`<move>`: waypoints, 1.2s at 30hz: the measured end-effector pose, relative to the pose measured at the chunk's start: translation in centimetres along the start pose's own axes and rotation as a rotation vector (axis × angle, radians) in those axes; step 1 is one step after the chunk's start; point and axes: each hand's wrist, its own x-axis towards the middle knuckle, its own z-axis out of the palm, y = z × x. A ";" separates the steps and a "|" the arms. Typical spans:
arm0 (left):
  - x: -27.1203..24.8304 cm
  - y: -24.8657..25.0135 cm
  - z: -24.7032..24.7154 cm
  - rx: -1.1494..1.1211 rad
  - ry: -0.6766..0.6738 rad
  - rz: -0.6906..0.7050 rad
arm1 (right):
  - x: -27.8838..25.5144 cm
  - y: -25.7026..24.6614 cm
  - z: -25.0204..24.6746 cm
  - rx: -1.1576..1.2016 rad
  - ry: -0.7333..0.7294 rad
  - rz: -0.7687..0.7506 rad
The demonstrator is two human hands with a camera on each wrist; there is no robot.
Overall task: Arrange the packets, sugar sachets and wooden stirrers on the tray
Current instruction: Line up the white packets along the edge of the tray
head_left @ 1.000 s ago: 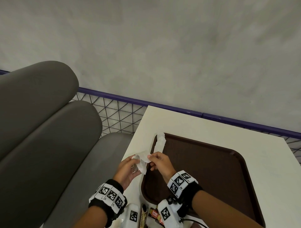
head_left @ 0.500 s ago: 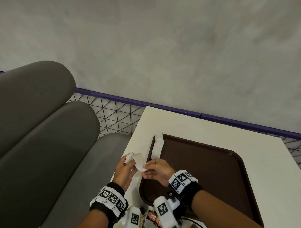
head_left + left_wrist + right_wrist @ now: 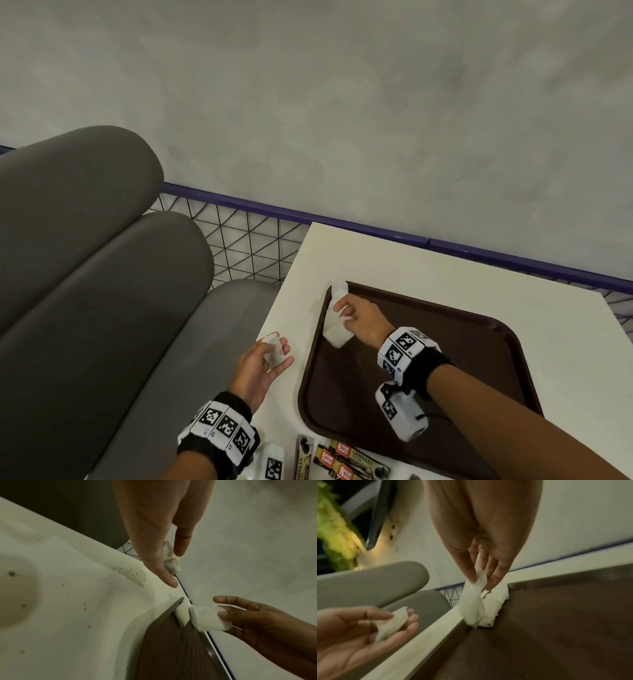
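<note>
A brown tray [image 3: 462,370] lies on the white table [image 3: 394,260]. My right hand [image 3: 342,313] pinches a white sugar sachet [image 3: 334,330] by its top; the sachet's lower end touches the tray's far left corner [image 3: 474,615]. Another white sachet [image 3: 339,287] lies on the tray rim just beyond it. My left hand [image 3: 277,353] hovers over the table left of the tray, holding a further white sachet [image 3: 274,351] between thumb and fingers [image 3: 171,561]. Coffee packets [image 3: 346,460] lie at the table's near edge. No wooden stirrers are in view.
A grey padded seat [image 3: 102,308] stands to the left of the table. A purple rail with wire mesh [image 3: 246,240] runs behind the table, and a grey wall rises beyond it. Most of the tray's surface is bare.
The hands were together over the table's left edge, both on the white sachets. They have parted: the right carried one sachet forward to the tray corner, while the left keeps another.
</note>
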 end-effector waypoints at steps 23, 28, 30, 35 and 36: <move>0.1 0.3 -1.1 0.213 0.007 0.005 | 2.8 1.7 3.9 -0.081 0.164 -0.048; -0.1 0.1 -0.5 0.288 0.038 0.012 | 1.6 1.8 2.8 -0.014 0.192 -0.028; -0.3 0.0 -0.1 0.327 0.034 0.015 | 0.9 1.8 2.6 0.005 0.193 -0.024; -0.5 -0.3 0.8 0.373 -0.006 0.033 | -1.1 1.1 2.9 0.027 0.192 -0.149; -0.5 -0.4 1.0 0.380 -0.013 0.041 | -1.4 0.7 3.1 0.042 0.143 -0.168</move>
